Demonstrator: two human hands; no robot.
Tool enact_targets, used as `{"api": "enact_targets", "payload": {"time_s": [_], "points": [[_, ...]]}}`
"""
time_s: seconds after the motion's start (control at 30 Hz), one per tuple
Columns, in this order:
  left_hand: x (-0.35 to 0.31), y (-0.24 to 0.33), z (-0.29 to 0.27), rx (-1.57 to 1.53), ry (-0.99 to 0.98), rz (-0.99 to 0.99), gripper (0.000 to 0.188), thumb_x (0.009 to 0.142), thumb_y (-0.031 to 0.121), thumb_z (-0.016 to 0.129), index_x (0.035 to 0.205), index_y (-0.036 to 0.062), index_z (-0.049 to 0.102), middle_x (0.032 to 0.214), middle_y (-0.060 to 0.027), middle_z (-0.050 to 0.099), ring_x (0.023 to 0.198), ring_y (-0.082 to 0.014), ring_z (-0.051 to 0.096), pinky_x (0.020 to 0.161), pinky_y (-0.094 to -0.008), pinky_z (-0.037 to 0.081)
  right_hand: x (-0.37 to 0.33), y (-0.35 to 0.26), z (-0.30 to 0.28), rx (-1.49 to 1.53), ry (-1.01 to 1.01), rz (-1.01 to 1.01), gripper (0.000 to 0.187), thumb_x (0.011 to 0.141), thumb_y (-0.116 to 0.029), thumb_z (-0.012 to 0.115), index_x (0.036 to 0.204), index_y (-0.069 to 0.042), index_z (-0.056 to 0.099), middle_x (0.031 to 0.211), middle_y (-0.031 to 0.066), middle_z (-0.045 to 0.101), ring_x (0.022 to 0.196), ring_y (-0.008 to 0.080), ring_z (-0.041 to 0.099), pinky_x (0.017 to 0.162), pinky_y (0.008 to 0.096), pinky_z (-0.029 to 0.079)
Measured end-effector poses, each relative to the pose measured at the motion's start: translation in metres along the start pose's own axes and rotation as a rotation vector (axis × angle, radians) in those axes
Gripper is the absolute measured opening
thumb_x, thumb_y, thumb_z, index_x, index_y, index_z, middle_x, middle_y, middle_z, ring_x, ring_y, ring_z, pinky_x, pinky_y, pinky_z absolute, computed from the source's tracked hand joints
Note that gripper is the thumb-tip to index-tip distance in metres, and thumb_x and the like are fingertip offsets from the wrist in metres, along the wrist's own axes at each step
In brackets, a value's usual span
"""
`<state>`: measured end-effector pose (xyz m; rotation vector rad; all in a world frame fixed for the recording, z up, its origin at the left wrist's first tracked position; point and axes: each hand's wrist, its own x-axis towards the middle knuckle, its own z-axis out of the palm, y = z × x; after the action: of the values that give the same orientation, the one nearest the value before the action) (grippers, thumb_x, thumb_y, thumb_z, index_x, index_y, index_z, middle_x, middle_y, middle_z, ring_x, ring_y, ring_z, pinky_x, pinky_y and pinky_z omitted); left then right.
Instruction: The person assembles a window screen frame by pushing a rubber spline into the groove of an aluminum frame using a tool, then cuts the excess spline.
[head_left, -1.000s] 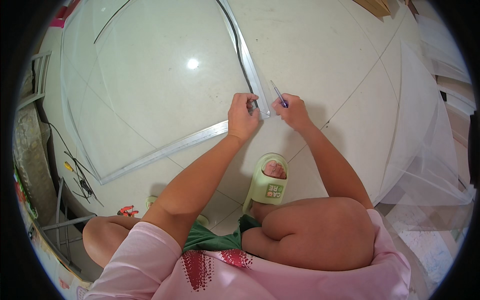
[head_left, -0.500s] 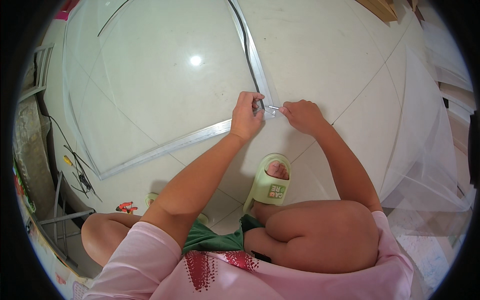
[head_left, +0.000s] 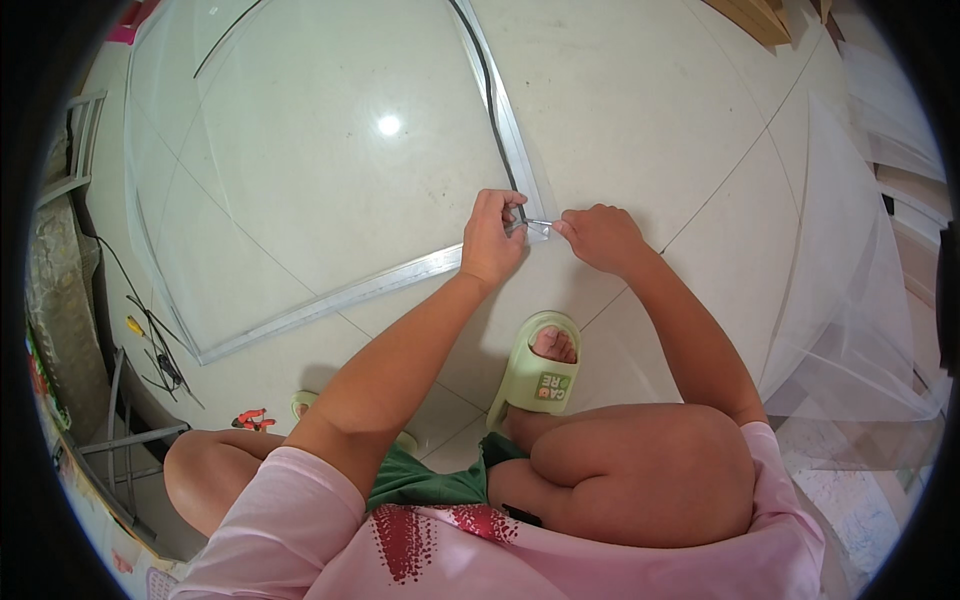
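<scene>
One slim tool (head_left: 540,223), pinched in right hand (head_left: 603,238), tip now brought to bear at black strip (head_left: 491,100) beside left hand (head_left: 490,240), curled, pinch unclear.

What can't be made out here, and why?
Head view:
Slim metal tool: rear end hidden inside the right hand.
Black strip: upper end cut off by the picture's top edge; whether the tool touches it is too small to tell.
Metal frame: far side cut off by the top edge.
Left slipper: middle covered by the left forearm.
</scene>
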<state>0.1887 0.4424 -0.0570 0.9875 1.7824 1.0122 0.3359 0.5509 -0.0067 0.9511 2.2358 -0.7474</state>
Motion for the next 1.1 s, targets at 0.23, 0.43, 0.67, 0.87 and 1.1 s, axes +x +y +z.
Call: {"api": "enact_targets", "payload": {"time_s": [0.23,0.43,0.67,0.87,1.1], "points": [[-0.001,0.000,-0.001,-0.008,-0.002,0.007,0.041,0.070,-0.011,0.066,0.107,0.0044,0.058,0.098,-0.0083,0.051,0.079,-0.0186,0.054,0.076,-0.0297,0.049,-0.002,-0.006,-0.001,0.022,0.000,0.025,0.039,0.098,-0.037,0.041,0.090,-0.007,0.065,0.077,0.0134,0.067,0.074,0.0323,0.065,0.069,0.0460,0.049],[0.000,0.003,0.005,-0.011,-0.008,0.014,0.041,0.070,-0.011,0.066,0.107,0.0045,0.058,0.099,-0.0083,0.051,0.079,-0.0186,0.054,0.076,-0.0298,0.050,-0.006,0.001,0.001,0.011,0.020,0.037,0.040,0.098,-0.038,0.042,0.088,-0.007,0.065,0.077,0.0137,0.067,0.074,0.0324,0.065,0.068,0.0460,0.049],[-0.002,-0.028,0.010,0.074,0.178,0.153,0.039,0.067,-0.011,0.053,0.102,0.0056,0.056,0.090,-0.0127,0.051,0.081,-0.0270,0.054,0.072,-0.0367,0.048,0.012,0.002,0.025,-0.226,0.074,-0.166,0.028,0.093,-0.026,0.046,0.084,-0.009,0.066,0.086,0.0124,0.069,0.077,0.0318,0.066,0.067,0.0468,0.052],[-0.006,-0.034,0.032,0.072,0.256,0.231,0.041,0.063,-0.011,0.059,0.099,0.0054,0.053,0.095,-0.0144,0.052,0.094,-0.0363,0.052,0.081,-0.0429,0.043,-0.002,0.004,0.029,0.081,0.205,-0.035,0.031,0.094,-0.028,0.048,0.081,-0.004,0.062,0.072,0.0211,0.063,0.071,0.0426,0.060,0.066,0.0525,0.047],[-0.019,-0.015,0.021,0.024,0.274,0.129,0.041,0.064,-0.011,0.057,0.101,0.0065,0.053,0.100,-0.0128,0.052,0.098,-0.0333,0.051,0.084,-0.0416,0.040,-0.003,-0.008,0.029,0.031,0.186,0.014,0.031,0.094,-0.027,0.049,0.078,-0.003,0.059,0.072,0.0227,0.062,0.070,0.0435,0.060,0.066,0.0520,0.047]]}}
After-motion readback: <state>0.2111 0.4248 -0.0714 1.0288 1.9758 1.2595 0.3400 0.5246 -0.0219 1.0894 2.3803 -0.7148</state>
